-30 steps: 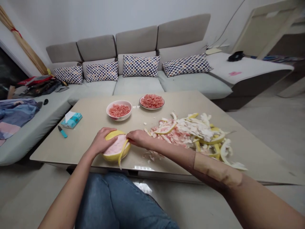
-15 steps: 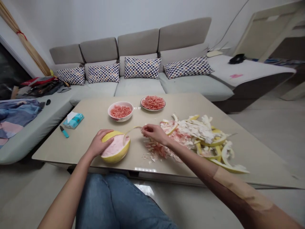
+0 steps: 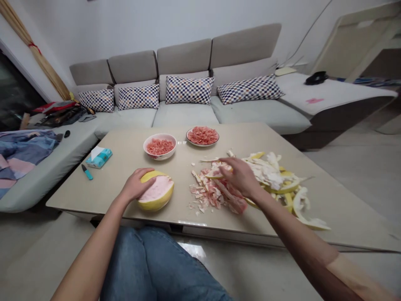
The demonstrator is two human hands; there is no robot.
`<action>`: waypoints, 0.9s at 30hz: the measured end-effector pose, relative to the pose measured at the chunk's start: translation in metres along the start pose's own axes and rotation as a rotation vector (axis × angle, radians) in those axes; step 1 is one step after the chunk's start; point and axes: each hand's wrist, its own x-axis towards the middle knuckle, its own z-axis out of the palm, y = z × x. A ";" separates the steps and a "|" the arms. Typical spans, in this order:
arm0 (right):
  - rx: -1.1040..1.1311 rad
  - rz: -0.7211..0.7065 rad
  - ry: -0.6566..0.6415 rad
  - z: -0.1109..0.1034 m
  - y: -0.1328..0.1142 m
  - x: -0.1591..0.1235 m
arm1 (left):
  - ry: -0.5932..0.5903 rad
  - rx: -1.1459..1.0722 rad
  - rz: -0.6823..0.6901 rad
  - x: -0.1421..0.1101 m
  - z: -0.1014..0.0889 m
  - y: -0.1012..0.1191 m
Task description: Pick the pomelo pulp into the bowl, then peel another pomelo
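Close to the near edge of the tabletop [image 3: 106,184] sits a partly peeled pomelo [image 3: 158,192], bare surface separating it from the peel heap [image 3: 268,173]. The left hand [image 3: 139,183] clasps its left side; the right [image 3: 238,175], fingers bent, hangs over the heap, its grip unclear. The pink patch faces up, slanting rightward-away.

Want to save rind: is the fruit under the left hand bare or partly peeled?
Partly peeled: the fruit shows a pink patch, with yellow rind above and below it.
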 end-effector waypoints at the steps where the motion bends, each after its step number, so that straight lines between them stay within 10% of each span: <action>1: 0.069 -0.058 -0.069 0.006 -0.015 -0.004 | -0.005 0.022 -0.011 0.003 0.002 0.004; 9: 0.381 -0.537 -0.311 0.057 -0.131 -0.022 | 0.004 0.115 -0.137 0.015 0.008 0.013; 27: -0.305 -0.810 -0.623 0.043 -0.184 0.013 | -0.053 0.112 -0.169 0.017 0.003 0.015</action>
